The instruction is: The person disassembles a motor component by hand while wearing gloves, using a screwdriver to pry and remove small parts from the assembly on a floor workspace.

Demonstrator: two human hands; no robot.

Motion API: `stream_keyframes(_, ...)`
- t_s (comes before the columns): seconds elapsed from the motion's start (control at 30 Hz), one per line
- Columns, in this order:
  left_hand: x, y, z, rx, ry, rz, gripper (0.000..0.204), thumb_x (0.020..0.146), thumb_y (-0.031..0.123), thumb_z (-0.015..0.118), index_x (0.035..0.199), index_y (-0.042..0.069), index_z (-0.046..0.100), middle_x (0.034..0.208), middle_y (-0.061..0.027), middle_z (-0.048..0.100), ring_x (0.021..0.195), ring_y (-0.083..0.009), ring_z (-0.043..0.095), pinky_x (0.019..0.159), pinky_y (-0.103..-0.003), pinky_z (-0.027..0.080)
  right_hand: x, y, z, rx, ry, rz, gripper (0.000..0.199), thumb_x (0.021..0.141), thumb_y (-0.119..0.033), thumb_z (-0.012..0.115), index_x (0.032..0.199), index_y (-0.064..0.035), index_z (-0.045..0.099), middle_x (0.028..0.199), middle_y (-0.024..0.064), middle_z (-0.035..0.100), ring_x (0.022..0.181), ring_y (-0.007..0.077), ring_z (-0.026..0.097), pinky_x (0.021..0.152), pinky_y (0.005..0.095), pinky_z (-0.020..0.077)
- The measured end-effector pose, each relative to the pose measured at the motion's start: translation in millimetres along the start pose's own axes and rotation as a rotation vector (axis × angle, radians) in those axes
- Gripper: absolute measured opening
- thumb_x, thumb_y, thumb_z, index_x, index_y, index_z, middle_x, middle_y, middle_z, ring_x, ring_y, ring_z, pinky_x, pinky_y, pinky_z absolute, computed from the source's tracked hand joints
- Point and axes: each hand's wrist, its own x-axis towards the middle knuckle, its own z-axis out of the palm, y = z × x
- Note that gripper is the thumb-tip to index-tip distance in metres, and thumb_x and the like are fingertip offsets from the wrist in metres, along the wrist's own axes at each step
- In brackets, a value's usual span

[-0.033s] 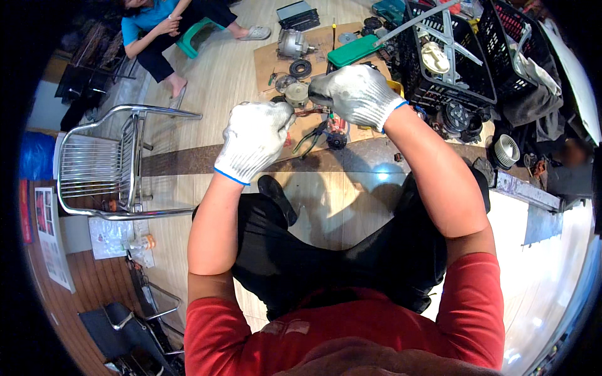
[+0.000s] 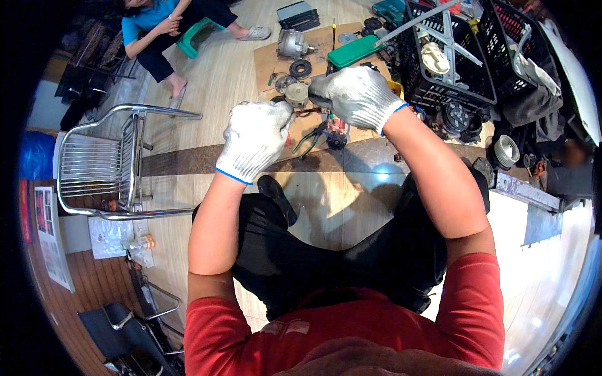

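Both my hands wear white knit gloves with blue cuffs. Closed into a fist, my left hand [image 2: 257, 138] has its fingertips turned toward the right hand, and what they hold is hidden. My right hand [image 2: 360, 97] is curled closed too, a dark patch showing at its finger end; I cannot make out what is in it. Between and just below the hands shows a thin reddish-brown piece [image 2: 308, 113]. A round cream-coloured motor part [image 2: 296, 94] lies just beyond them. Nearer to me are green-handled pliers [image 2: 310, 141] and a small red and black part [image 2: 337, 133].
Cardboard [image 2: 269, 59] on the floor bears a metal motor housing [image 2: 293, 44], a black ring [image 2: 300, 68] and a green case [image 2: 354, 51]. Black crates [image 2: 473, 88] stand at right. A metal chair [image 2: 94, 166] is at left; a seated person [image 2: 150, 28] is beyond it.
My left hand has shifted very slightly to the right. Everything else looks the same.
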Motion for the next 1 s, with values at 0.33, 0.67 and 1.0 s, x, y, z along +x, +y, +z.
stream_keyframes(0.33,5,2,4,0.042,0.128,-0.220,0.015,0.093,0.022,0.060,0.090,0.010,0.068,0.076,-0.0159,0.067,0.071,-0.0362,0.066,0.064,-0.044,0.053,-15,-26,15,0.044,0.071,0.085,0.018,0.087,-0.026,0.063,0.097,-0.0123,0.068,0.079,0.0123,0.069,0.073,0.0323,0.069,0.064,0.0442,0.0557)
stream_keyframes(0.67,2,0,2,-0.543,0.227,-0.367,0.022,0.095,0.021,0.062,0.101,0.001,0.070,0.074,-0.0130,0.066,0.065,-0.0218,0.063,0.062,-0.034,0.050,-15,-8,44,0.433,0.225,-0.228,0.029,0.095,-0.024,0.060,0.116,-0.0061,0.069,0.116,0.0158,0.069,0.085,0.0302,0.070,0.072,0.0400,0.0547)
stream_keyframes(1.0,0,-7,-23,-0.731,-0.182,-0.171,0.029,0.095,0.024,0.062,0.104,-0.004,0.069,0.071,-0.0106,0.062,0.064,-0.0173,0.059,0.062,-0.032,0.048,-4,19,37,0.335,0.157,-0.338,0.024,0.088,-0.016,0.065,0.109,-0.0066,0.072,0.096,0.0140,0.071,0.079,0.0313,0.069,0.071,0.0377,0.0549)
